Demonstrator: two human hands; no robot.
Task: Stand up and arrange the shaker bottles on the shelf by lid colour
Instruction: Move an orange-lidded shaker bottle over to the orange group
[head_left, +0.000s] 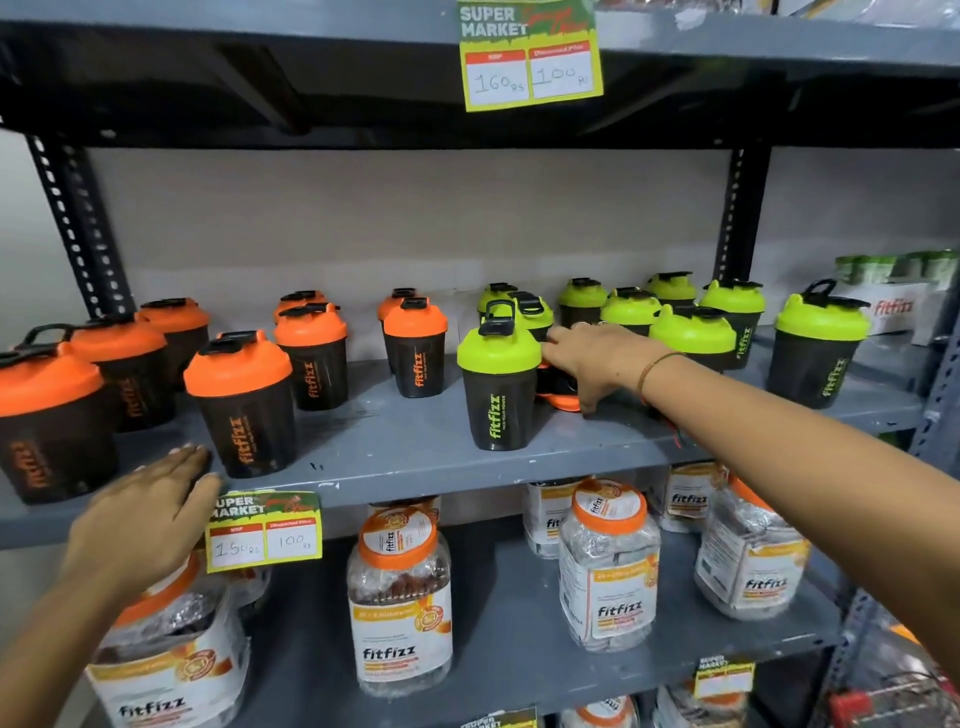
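My right hand (592, 364) is curled over a fallen black plastic shaker bottle with an orange lid (561, 397). It lies on its side on the grey metal shelf (395, 457) among the green-lidded bottles (691, 332), lid toward me. Full grip unclear. My left hand (150, 514), flat and empty, is far off; the orange group (239, 400) lies left.

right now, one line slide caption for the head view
Right hand reaches a toppled orange-lidded shaker among green-lidded shakers.

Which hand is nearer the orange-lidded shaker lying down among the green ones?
Right. The right hand rests over the fallen orange-lidded shaker, touching it; the left hand is far off at the shelf edge, by the price tag.
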